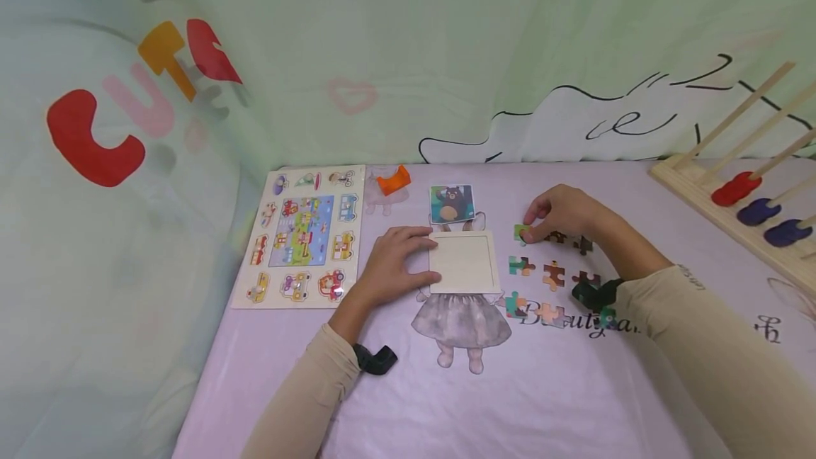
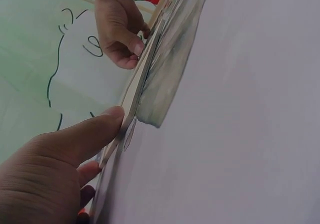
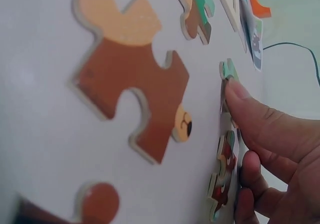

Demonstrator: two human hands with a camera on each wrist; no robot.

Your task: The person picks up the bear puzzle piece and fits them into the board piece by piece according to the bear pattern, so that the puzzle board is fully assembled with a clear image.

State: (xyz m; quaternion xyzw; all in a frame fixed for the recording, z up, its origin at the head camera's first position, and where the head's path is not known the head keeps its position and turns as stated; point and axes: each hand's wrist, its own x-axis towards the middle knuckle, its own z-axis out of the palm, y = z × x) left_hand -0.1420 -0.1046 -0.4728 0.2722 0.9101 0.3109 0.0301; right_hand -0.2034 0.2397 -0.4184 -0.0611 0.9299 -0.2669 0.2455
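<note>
My left hand [image 1: 398, 266] rests at the left edge of a pale wooden puzzle tray [image 1: 464, 263], thumb and fingertips touching its rim. In the left wrist view the thumb [image 2: 95, 129] lies along the tray's edge. To the right of the tray, my right hand [image 1: 561, 212] pinches a green jigsaw piece [image 1: 520, 234] at the upper left of the loose pieces. The right wrist view has the thumb [image 3: 245, 97] on that piece, with the other fingers partly hidden. Near it lie a brown bear-face piece [image 3: 135, 79] and several other pieces in rough rows.
Behind the tray lies a bear picture card [image 1: 452, 204], with an orange block [image 1: 394, 180] to its left. A vehicle puzzle board [image 1: 299, 236] is on the left of the table. A wooden bead rack [image 1: 733, 211] stands at the right.
</note>
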